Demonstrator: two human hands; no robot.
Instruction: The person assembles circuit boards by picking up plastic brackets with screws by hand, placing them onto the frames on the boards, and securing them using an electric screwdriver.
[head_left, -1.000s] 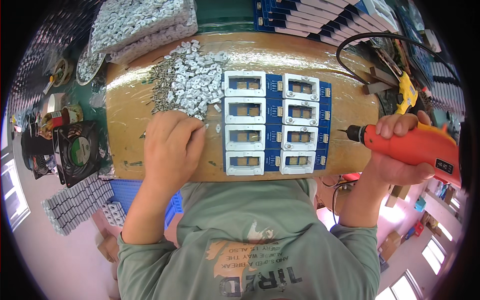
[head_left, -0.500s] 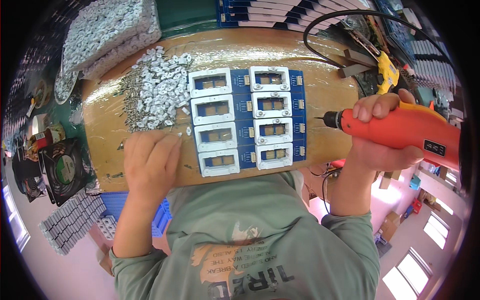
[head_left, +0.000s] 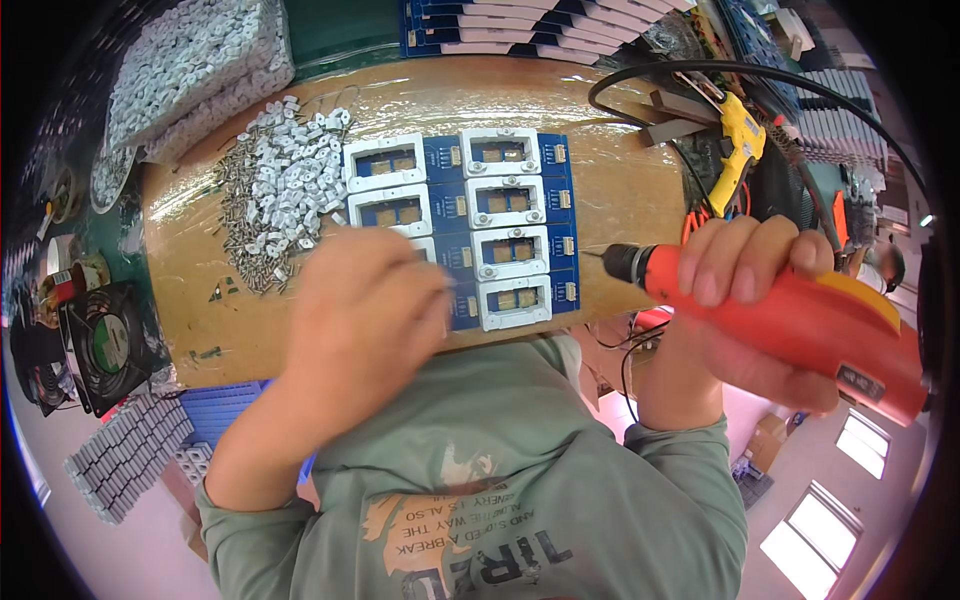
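My right hand (head_left: 755, 270) is wrapped round a red electric screwdriver (head_left: 690, 278) with an orange-yellow strip, its bit pointing left towards the boards. My left hand (head_left: 365, 310), blurred by motion, is over the lower-left white frames, hiding part of them; its fingers curl, and whatever they hold cannot be seen. Blue circuit boards (head_left: 561, 200) lie side by side on the table, carrying rectangular white plastic frames (head_left: 506, 202) in two columns. Screws and small white pieces sit on some right-column frames. Left of the boards lies a pile of small white plastic pieces (head_left: 290, 175) beside loose screws (head_left: 240, 240).
A big clear bag of white pieces (head_left: 195, 75) stands at the back left. At the back right are a yellow glue gun (head_left: 741, 145) and a black cable (head_left: 720, 66). Stacked boards (head_left: 530, 25) lie at the back, a black fan (head_left: 105, 340) at the left.
My left hand has moved from the screw pile right onto the left-column frames. The screwdriver in my right hand has shifted slightly towards the boards and down. The whole view has shifted a little.
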